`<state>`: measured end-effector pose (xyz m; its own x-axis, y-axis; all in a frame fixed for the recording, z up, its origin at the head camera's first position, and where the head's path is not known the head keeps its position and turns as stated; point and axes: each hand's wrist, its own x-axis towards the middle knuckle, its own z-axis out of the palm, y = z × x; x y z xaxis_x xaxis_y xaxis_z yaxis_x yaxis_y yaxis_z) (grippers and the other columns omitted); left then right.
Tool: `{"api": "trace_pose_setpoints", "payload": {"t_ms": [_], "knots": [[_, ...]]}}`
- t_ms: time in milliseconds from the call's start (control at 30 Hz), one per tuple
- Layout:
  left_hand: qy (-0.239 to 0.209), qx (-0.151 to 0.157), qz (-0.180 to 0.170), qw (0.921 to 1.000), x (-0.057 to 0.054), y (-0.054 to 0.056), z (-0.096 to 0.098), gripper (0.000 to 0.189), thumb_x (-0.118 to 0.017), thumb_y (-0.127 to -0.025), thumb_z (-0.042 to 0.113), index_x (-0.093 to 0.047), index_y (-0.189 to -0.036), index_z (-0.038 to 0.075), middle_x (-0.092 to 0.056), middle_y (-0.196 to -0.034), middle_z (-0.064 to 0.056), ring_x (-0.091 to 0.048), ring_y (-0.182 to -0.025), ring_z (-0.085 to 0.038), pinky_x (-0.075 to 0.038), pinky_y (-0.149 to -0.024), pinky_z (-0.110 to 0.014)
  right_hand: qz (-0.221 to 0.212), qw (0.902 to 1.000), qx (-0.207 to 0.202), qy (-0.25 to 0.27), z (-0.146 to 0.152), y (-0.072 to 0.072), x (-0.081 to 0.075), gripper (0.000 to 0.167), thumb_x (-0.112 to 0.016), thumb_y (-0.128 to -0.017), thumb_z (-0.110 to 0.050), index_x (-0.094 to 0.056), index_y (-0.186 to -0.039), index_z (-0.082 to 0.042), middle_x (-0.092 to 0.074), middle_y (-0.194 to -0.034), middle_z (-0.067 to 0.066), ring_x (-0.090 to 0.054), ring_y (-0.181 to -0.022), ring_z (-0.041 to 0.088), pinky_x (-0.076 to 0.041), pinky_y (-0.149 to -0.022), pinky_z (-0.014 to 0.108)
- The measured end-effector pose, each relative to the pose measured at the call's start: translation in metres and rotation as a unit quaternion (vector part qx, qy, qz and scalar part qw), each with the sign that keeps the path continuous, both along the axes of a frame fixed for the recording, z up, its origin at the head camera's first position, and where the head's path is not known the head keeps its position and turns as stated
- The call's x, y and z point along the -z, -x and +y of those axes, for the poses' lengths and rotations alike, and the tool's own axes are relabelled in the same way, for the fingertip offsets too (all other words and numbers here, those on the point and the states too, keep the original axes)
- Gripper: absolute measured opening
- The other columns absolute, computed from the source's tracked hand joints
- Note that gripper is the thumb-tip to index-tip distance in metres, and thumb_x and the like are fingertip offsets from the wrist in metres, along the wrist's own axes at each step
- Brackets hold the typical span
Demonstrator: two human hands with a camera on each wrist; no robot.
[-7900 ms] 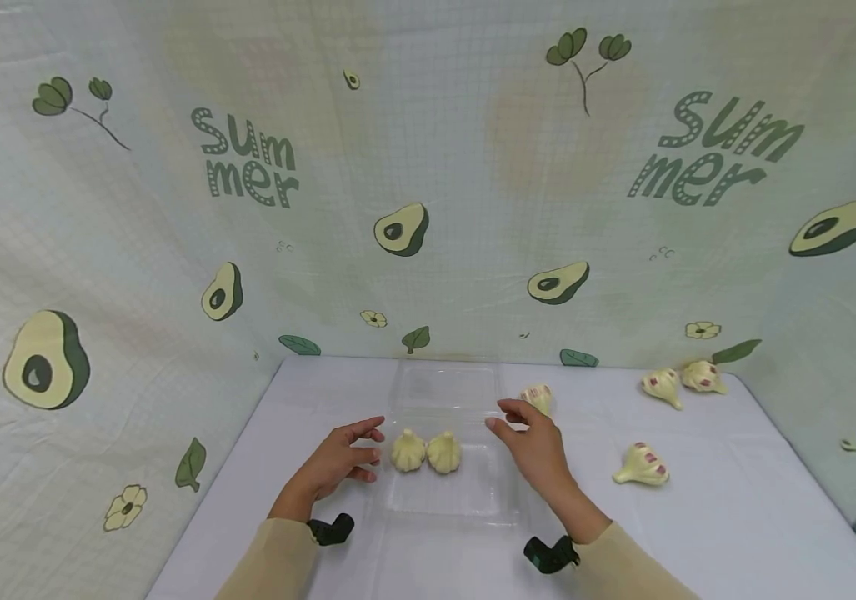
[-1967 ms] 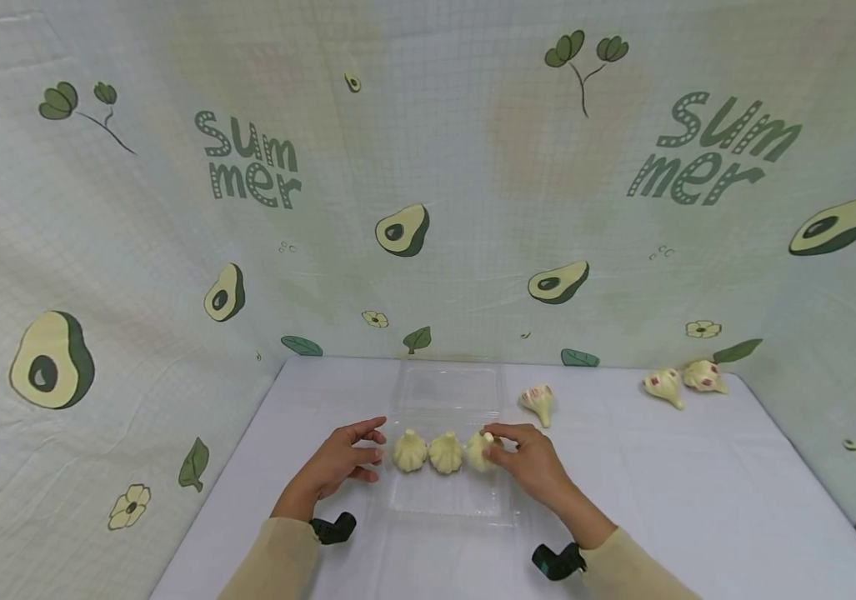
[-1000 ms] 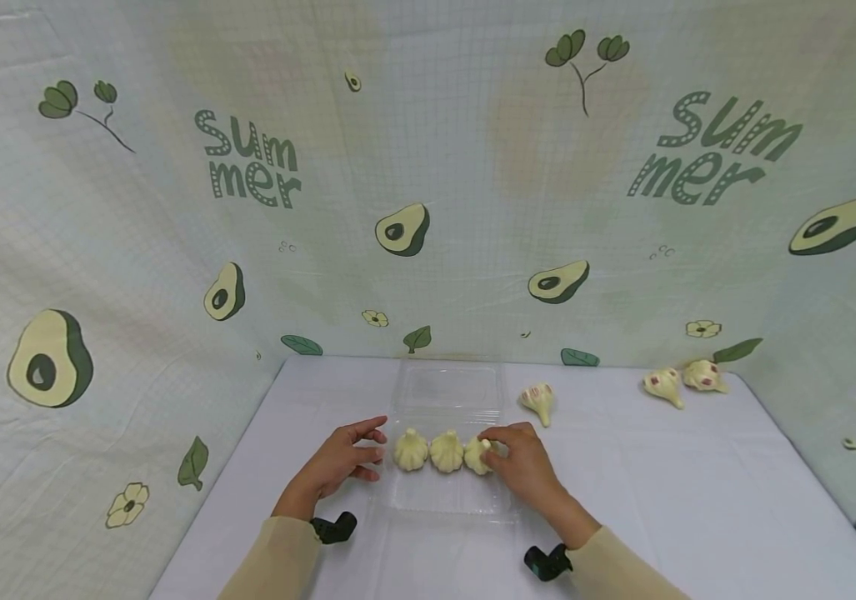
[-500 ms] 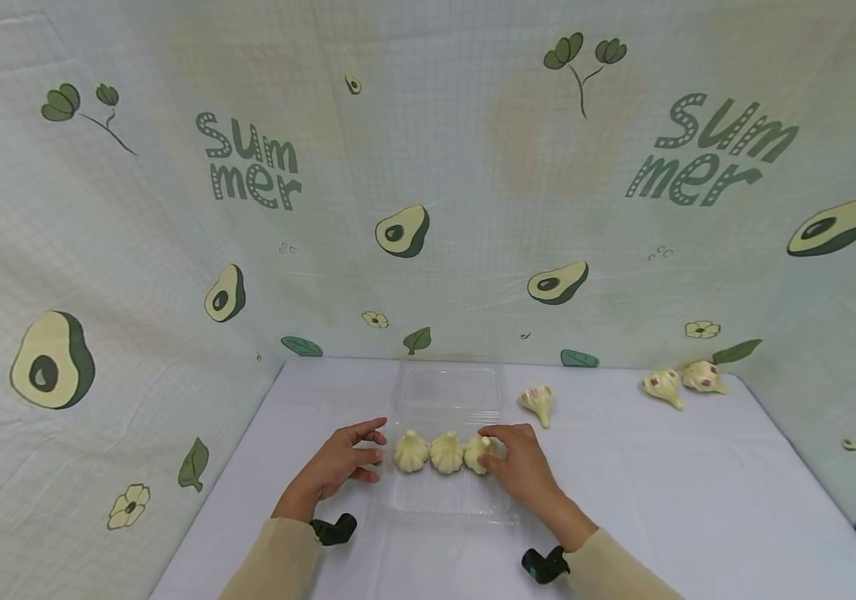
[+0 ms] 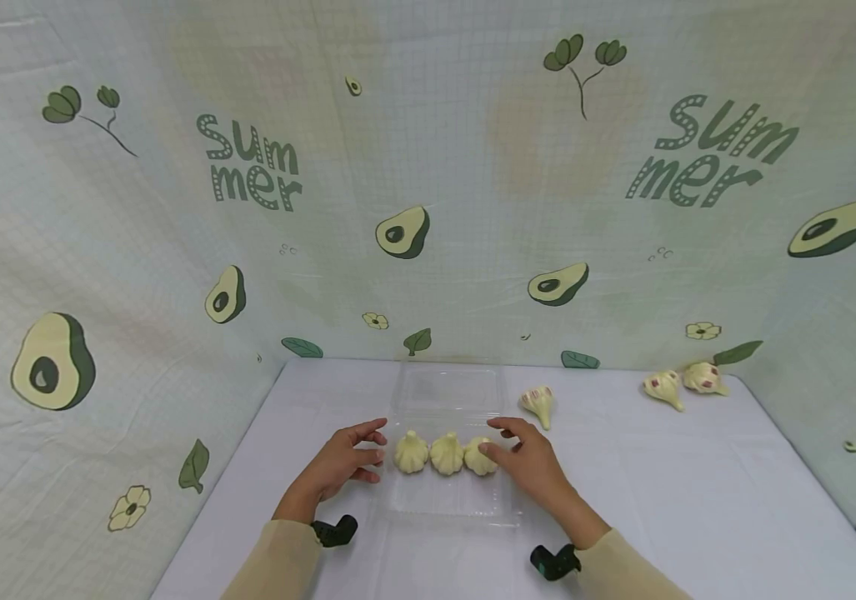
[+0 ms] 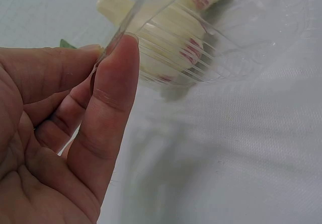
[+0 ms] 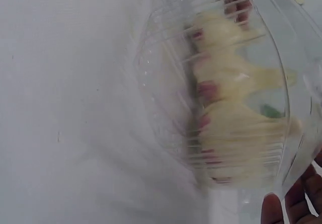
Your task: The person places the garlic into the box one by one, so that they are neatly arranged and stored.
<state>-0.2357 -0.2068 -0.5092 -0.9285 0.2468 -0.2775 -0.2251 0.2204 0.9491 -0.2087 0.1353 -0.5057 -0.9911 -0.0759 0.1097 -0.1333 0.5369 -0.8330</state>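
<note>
A clear plastic clamshell box (image 5: 450, 502) lies with its lid folded back. Three garlic bulbs stand in a row in its base: a left bulb (image 5: 411, 452), a middle bulb (image 5: 446, 454) and a right bulb (image 5: 480, 457). My left hand (image 5: 337, 458) pinches the box's left rim between thumb and finger, plain in the left wrist view. My right hand (image 5: 536, 458) is beside the right bulb, thumb and fingers apart, holding nothing. In the right wrist view its fingertips (image 7: 272, 209) are near the box's rim, and the bulbs are blurred.
Behind the right hand lies one loose garlic bulb (image 5: 538, 405). Two more, a nearer bulb (image 5: 663, 389) and a farther bulb (image 5: 703, 378), lie at the back right of the white table (image 5: 668, 500). A patterned cloth (image 5: 473, 167) hangs behind.
The garlic bulb from the right front of the table is now third in the box. My right hand has let go of it and drawn slightly right. The left hand has stayed put.
</note>
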Motion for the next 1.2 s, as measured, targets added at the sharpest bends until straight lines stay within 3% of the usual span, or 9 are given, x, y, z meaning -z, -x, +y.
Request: {"api": "trace_pose_setpoints", "payload": {"t_ms": [133,467,667,833,1000,1200], "knots": [[0.001,0.000,0.000,1.0000,0.000,0.000,0.000,0.067,-0.068,-0.098,-0.002,-0.046,-0.160,0.009,-0.055,-0.128,-0.015,-0.063,-0.090,-0.021,-0.064,-0.069,-0.034,0.017,0.9991,0.028,0.028,0.012,0.007,-0.001,0.045,-0.078,-0.097,-0.034,-0.068,-0.137,-0.014,-0.067,-0.136,0.011,-0.062,-0.118,0.029,-0.054,-0.089,0.033],[0.008,-0.003,0.001,1.0000,0.001,0.000,0.000,0.067,-0.069,-0.098,-0.002,-0.046,-0.160,0.009,-0.056,-0.127,-0.015,-0.063,-0.090,-0.022,-0.064,-0.069,-0.034,0.044,0.9936,0.102,0.017,0.048,0.036,-0.004,0.053,-0.076,-0.099,-0.029,-0.060,-0.144,-0.007,-0.063,-0.142,0.015,-0.057,-0.128,0.032,-0.051,-0.097,0.042],[0.007,0.003,0.002,1.0000,0.003,0.002,-0.001,0.068,-0.069,-0.098,0.000,-0.046,-0.160,0.010,-0.056,-0.127,-0.015,-0.063,-0.091,-0.021,-0.065,-0.070,-0.033,0.050,0.9928,0.109,0.010,0.065,0.052,0.003,0.064,-0.080,-0.096,-0.026,-0.053,-0.149,-0.003,-0.055,-0.148,0.022,-0.049,-0.135,0.040,-0.048,-0.105,0.054],[0.007,0.000,-0.001,1.0000,0.004,0.004,0.000,0.067,-0.069,-0.098,-0.001,-0.046,-0.160,0.011,-0.056,-0.128,-0.014,-0.064,-0.091,-0.021,-0.065,-0.071,-0.034,0.016,0.9949,0.100,-0.005,0.075,0.062,0.014,0.074,-0.079,-0.095,-0.023,-0.043,-0.156,0.000,-0.043,-0.155,0.028,-0.040,-0.141,0.045,-0.042,-0.115,0.062],[0.006,-0.003,-0.001,1.0000,0.004,0.003,-0.001,0.067,-0.069,-0.098,-0.001,-0.047,-0.160,0.010,-0.056,-0.128,-0.014,-0.063,-0.091,-0.021,-0.065,-0.070,-0.034,-0.031,0.9955,0.088,-0.018,0.079,0.070,0.025,0.083,-0.079,-0.095,-0.026,-0.034,-0.160,-0.001,-0.035,-0.159,0.031,-0.035,-0.146,0.048,-0.036,-0.118,0.065],[0.010,-0.010,-0.002,0.9999,0.000,0.000,0.001,0.067,-0.070,-0.097,-0.001,-0.049,-0.159,0.011,-0.057,-0.127,-0.014,-0.063,-0.090,-0.021,-0.065,-0.069,-0.035,-0.031,0.9962,0.080,-0.016,0.080,0.078,0.037,0.083,-0.079,-0.095,-0.024,-0.033,-0.161,-0.002,-0.036,-0.158,0.032,-0.037,-0.144,0.048,-0.037,-0.117,0.065]]}}
